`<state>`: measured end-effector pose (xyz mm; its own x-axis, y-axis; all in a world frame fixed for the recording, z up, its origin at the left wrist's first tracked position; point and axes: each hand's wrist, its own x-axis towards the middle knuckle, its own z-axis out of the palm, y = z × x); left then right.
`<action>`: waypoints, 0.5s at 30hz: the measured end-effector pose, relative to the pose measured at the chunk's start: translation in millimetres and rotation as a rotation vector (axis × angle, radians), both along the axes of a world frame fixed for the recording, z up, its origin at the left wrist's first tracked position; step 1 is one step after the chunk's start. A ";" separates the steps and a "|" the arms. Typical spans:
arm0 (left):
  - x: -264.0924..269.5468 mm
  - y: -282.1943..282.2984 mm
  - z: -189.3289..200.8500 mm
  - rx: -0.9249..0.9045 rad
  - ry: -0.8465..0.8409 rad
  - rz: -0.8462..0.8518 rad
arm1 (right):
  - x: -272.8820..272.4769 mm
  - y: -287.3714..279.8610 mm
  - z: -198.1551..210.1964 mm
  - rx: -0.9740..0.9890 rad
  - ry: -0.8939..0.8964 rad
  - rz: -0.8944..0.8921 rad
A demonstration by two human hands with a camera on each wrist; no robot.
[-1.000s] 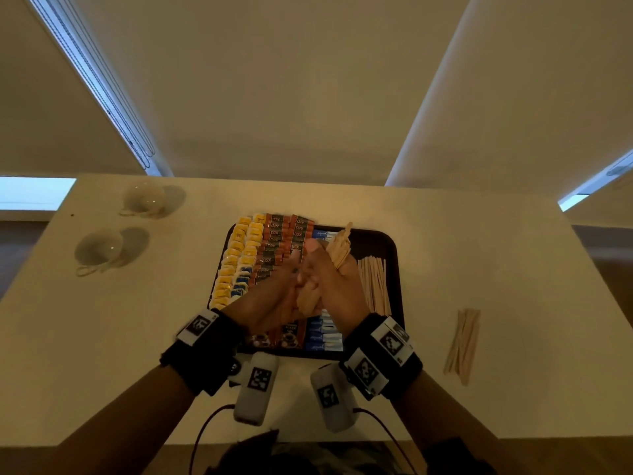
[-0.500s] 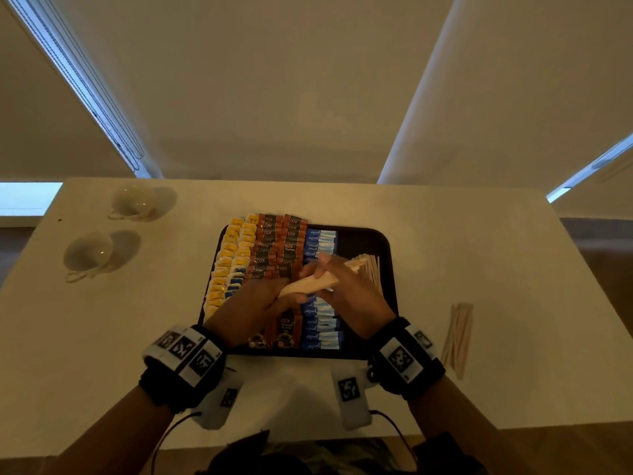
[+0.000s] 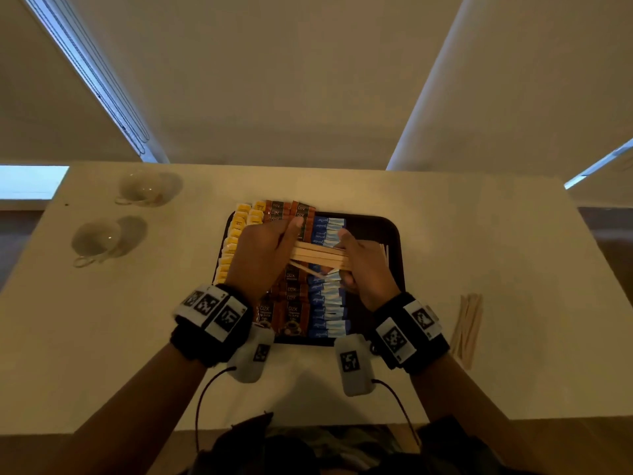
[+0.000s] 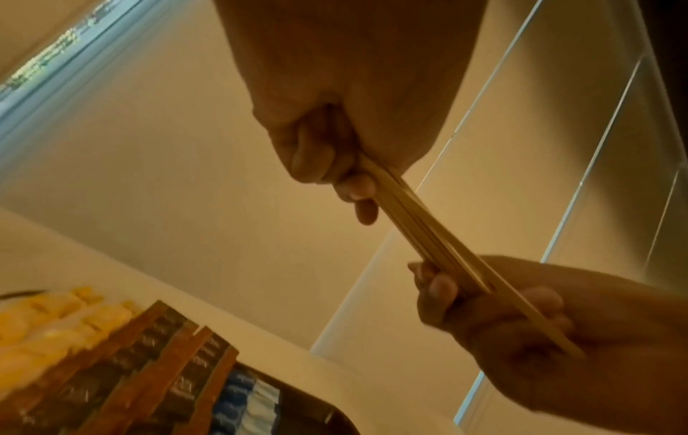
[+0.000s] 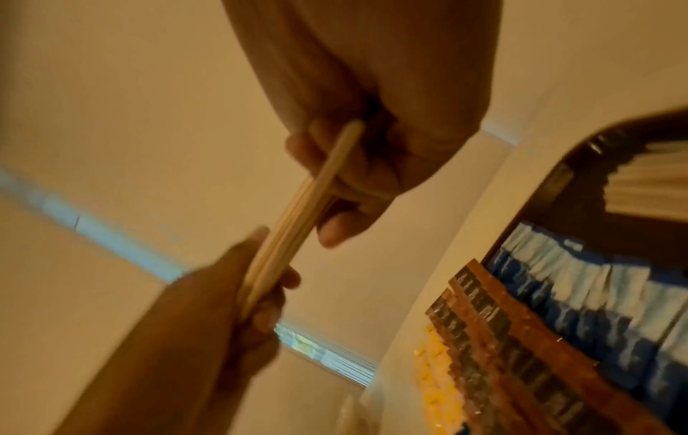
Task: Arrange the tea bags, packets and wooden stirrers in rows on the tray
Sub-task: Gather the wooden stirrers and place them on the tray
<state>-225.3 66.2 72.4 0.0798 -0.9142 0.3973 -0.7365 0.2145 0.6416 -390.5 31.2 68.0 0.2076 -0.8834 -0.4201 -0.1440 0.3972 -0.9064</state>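
- Both hands are up over the dark tray (image 3: 390, 231), sharing one bundle of wooden stirrers (image 3: 320, 256) held crosswise above the packets.
- Left hand (image 3: 262, 257) has its fingers curled round the bundle's left end; right hand (image 3: 364, 269) is clamped on the right end, thumb on top. One stirrer sticks out at an angle below the rest.
- From the left wrist cam you can see the curled fingers (image 4: 316, 153) pinching the sticks (image 4: 420, 235), and the right hand (image 4: 521, 323) wrapped round the other end.
- On the tray, left to right: yellow tea bags (image 3: 233, 241), brown coffee packets (image 3: 291, 310), blue-and-white packets (image 3: 327, 313), all in neat overlapping rows.
- A few more stirrers (image 3: 384, 250) lie on the tray's right side, mostly hidden behind the right hand.
- Another small pile of loose stirrers (image 3: 467, 329) sits on the table (image 3: 496, 252) off to the right, well apart from the tray.
- Table is plain off-white. Two white cups (image 3: 97, 240) sit at the far left.
- Room is dim and warm-toned, pale walls, with bright strips of window light at far left and right.
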 end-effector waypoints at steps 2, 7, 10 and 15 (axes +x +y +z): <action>-8.9 0.4 -6.4 0.020 0.051 0.068 | 1.3 -4.4 3.2 -0.021 -0.031 -0.081; -19.2 -1.9 -18.8 0.091 0.184 0.167 | 0.7 -12.9 -2.1 -0.106 0.065 -0.070; -13.0 -7.1 -21.4 0.125 0.183 0.162 | -6.9 -17.2 -1.5 -0.236 0.198 0.089; -8.5 -8.8 -22.9 0.109 0.169 0.139 | -18.1 -12.9 15.6 -0.587 0.702 0.729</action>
